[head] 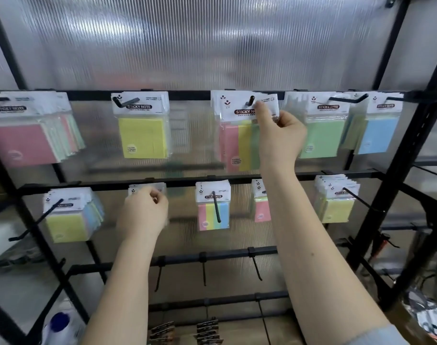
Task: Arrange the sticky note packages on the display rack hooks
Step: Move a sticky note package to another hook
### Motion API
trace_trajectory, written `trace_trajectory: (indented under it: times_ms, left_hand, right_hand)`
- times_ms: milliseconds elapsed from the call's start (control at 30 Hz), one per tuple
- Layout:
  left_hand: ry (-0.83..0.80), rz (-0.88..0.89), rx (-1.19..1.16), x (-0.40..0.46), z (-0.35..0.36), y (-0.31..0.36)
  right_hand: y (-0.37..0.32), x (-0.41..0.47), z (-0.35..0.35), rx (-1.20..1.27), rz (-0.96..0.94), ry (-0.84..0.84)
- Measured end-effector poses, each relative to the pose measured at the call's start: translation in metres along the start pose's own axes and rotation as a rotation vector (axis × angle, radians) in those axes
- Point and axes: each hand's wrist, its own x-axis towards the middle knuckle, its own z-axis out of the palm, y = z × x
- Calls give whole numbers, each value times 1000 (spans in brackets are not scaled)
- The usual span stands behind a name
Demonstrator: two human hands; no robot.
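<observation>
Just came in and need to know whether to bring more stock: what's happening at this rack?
A person is hanging sticky note packages on a black display rack. The right hand pinches the header card of a pink, yellow and green striped pack at its top-row hook. The left hand grips a mostly hidden package on the second row. Most hooks on both rows carry packs; the short hooks below are bare.

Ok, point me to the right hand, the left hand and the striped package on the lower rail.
right hand [278, 135], head view, back of hand.
left hand [144, 211], head view, knuckles.
striped package [207, 216], head view, yellow stripe.
</observation>
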Motion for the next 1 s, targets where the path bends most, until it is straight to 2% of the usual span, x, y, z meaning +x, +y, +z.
trace_trajectory:
  times_ms: [300,533,733,800,900,1000]
  left_hand:
    - [6,-21,8,6,-5,-9]
    - [16,-28,12,10,-11,-18]
    - [24,-46,2,14,-17,-27]
    - [21,-66,-8,16,-18,-29]
    - [22,-80,-12,19,-19,-31]
    - [29,-75,-17,20,-20,-34]
  right_hand:
    - [14,19,20,-92,-5,62]
    - [29,14,19,-29,-29,172]
    - [72,-24,1,-67,-106,325]
    - [96,-41,-5,-118,-60,266]
    - [133,-55,-11,-277,127,114]
    - [159,-54,-14,-507,321,-119]
